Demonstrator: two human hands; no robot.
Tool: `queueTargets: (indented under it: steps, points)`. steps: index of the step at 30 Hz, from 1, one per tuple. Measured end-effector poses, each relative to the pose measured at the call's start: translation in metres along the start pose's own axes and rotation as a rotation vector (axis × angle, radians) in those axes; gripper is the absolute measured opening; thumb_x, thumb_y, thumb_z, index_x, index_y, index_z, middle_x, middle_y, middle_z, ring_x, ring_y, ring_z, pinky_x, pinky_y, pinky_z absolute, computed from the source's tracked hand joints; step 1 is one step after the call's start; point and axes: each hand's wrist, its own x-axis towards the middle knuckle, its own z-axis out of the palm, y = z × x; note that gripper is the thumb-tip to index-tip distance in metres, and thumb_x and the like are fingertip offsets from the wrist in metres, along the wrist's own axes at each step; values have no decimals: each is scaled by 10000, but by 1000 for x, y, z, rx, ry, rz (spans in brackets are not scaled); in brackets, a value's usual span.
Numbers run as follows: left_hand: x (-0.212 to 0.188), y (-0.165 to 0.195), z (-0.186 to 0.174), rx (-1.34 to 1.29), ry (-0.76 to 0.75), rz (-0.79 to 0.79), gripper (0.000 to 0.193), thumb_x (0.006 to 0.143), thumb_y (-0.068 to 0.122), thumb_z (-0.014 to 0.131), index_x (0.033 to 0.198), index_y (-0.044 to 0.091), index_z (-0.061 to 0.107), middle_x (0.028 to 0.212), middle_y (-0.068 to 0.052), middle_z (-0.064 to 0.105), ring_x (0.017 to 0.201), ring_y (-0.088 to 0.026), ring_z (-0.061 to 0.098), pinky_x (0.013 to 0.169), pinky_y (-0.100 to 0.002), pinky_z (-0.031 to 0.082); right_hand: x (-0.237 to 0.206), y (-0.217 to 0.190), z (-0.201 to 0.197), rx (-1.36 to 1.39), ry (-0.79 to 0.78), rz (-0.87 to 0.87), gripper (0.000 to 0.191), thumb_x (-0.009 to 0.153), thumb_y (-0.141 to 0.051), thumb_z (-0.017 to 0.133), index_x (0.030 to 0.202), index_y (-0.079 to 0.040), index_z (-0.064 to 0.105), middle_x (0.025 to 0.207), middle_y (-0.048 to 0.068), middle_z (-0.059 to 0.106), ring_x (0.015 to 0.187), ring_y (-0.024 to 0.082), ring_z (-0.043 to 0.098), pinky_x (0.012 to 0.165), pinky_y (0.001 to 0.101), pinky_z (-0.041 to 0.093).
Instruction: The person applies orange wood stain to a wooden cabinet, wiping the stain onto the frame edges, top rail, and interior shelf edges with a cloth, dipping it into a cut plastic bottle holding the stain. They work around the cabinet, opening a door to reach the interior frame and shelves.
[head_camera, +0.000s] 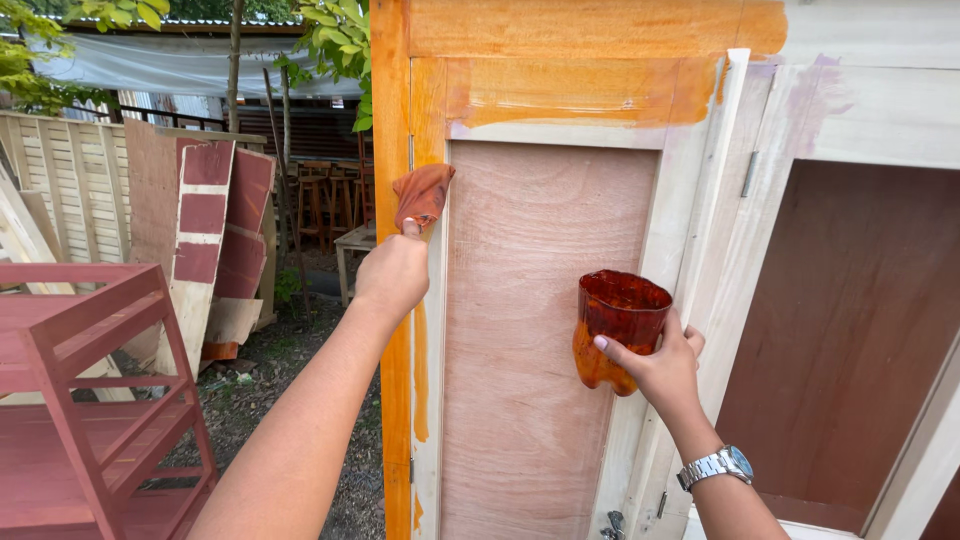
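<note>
The left hand (392, 275) grips a stained orange cloth (422, 195), pressed against the cabinet door frame (432, 330). The right hand (662, 368) holds a cut-off plastic cup (617, 325) of orange stain before the bare plywood panel (530, 330).

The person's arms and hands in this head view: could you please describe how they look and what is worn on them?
Both forearms are bare, with no sleeves showing in the frame, and no gloves on either hand. The right hand has a silver metal wristwatch with a link band and a bluish face on its wrist, and its thumbnail looks pale, perhaps painted. The left hand wears nothing visible: no ring, band or watch.
</note>
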Motion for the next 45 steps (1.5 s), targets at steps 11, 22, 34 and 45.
queueTargets:
  steps: [11, 22, 34, 45]
  points:
    - [-38, -3, 26, 146, -154, 82, 606, 895, -24, 502, 1470, -159, 368, 906, -286, 685, 722, -359, 743, 604, -435, 624, -4, 4, 14, -69, 52, -37, 981, 636, -661, 815, 1422, -150, 527, 1278, 224, 611, 1412, 450, 183, 1111, 702, 191]
    - [-102, -31, 80, 158, -313, 185, 574, 896, -3, 521, 1423, -194, 397, 935, -271, 710, 806, -340, 753, 668, -419, 628, -15, -7, 20, -99, 64, -1, 971, 665, -652, 807, 1442, -142, 527, 1272, 257, 623, 1445, 540, 39, 1071, 773, 112]
    - [-168, -83, 43, -98, -447, -151, 223, 939, 254, 584, 1055, 185, 761, 962, -172, 746, 923, -370, 731, 814, -513, 575, -38, -30, 13, -96, 85, 12, 929, 675, -630, 816, 1422, -151, 540, 1272, 178, 665, 1467, 527, 39, 1116, 747, 84]
    - [-17, -42, -44, -273, 151, -135, 420, 990, 149, 475, 1384, 32, 562, 858, -243, 721, 777, -417, 730, 683, -538, 581, -23, -34, 22, -141, 71, 42, 902, 673, -625, 817, 1376, -105, 595, 1168, 171, 735, 1513, 488, 73, 1217, 670, 101]
